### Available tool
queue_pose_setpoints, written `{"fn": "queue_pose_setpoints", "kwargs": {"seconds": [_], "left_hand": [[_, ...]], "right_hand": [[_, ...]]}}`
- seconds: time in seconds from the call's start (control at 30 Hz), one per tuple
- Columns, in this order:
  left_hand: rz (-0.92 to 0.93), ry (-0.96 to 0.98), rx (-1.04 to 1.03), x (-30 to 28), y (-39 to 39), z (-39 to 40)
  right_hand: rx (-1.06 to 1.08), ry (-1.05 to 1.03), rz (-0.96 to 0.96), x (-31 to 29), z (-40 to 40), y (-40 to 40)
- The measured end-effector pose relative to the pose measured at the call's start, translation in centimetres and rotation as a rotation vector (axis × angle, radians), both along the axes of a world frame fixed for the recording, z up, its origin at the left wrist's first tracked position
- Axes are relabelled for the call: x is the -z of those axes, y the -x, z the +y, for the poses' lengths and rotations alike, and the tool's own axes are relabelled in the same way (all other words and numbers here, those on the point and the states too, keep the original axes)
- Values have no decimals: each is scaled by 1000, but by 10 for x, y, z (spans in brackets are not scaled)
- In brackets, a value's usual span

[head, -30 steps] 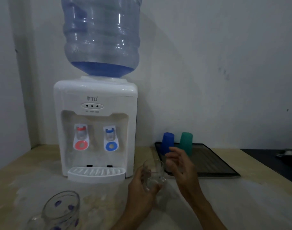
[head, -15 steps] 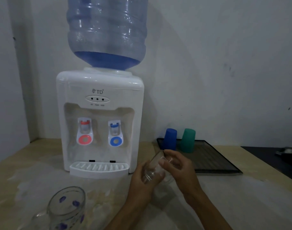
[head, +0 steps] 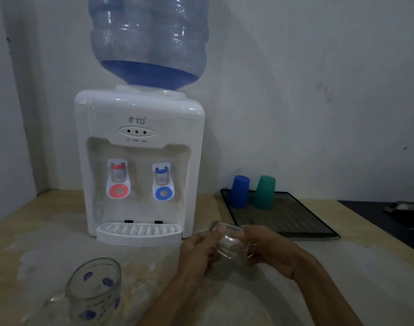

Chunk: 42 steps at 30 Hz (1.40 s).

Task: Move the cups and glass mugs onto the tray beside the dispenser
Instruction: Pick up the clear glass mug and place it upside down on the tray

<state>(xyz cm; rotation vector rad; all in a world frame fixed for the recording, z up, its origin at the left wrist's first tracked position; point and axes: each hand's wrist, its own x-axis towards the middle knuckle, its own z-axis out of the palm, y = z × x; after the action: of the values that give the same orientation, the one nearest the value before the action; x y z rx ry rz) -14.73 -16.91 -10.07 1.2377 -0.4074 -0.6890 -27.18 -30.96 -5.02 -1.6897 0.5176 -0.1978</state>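
A clear glass mug (head: 227, 242) is held above the counter, tipped on its side, between my left hand (head: 199, 252) and my right hand (head: 271, 249). Both hands grip it, just in front of the dark tray (head: 300, 222). On the tray's far end a blue cup (head: 238, 191) and a green cup (head: 264, 192) stand upside down. A second glass mug with purple dots (head: 94, 295) stands upright on the counter at the lower left.
The white water dispenser (head: 140, 161) with its big blue bottle (head: 149, 41) stands left of the tray, its drip tray (head: 140, 234) jutting forward. A black surface with a metal object (head: 403, 207) lies to the far right. Walls close in behind and on the left.
The glass mug was upright in my left hand alone; my right hand has come in and taken hold too, and the mug has been tipped over sideways.
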Motion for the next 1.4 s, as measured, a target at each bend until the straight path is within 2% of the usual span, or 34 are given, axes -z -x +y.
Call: {"fn": "queue_pose_setpoints", "kwargs": {"seconds": [0.13,0.37,0.47,0.57,0.63,0.7,0.8,0.93,1.0,1.07,1.23,1.4], "left_hand": [[6,-82,68,2,-4,-2],[-3,-78,45,7,-9,-6],[-22,-97,25,7,-10,-9],[-47,-72,-4,0,-6,-9],[-149,-49,-53,0,-5,-7],[-344,-51,-102,3,-3,-2],[-598,-98,-89,6,-1,4],[-771,-322,-56,17,-4,-3],[-776,-419,-28,21,-6,-5],[-762,-435,-18,24,-7,-6],[-784,-413,-36,27,-7,-5],[-758,-380,-82,28,-7,-7]], "right_hand": [[-88,54,87,-4,0,3],[-121,-17,41,-3,6,2],[-127,-69,4,-1,5,2],[-108,-222,-77,3,2,2],[-82,-387,-152,6,-4,1],[-20,-529,-242,8,-9,0],[141,-599,-440,10,-21,0],[387,-463,-703,19,-38,5],[555,-404,-776,22,-43,8],[702,-338,-818,24,-47,10],[887,-68,-716,25,-44,10],[936,311,-541,31,-39,6]]}}
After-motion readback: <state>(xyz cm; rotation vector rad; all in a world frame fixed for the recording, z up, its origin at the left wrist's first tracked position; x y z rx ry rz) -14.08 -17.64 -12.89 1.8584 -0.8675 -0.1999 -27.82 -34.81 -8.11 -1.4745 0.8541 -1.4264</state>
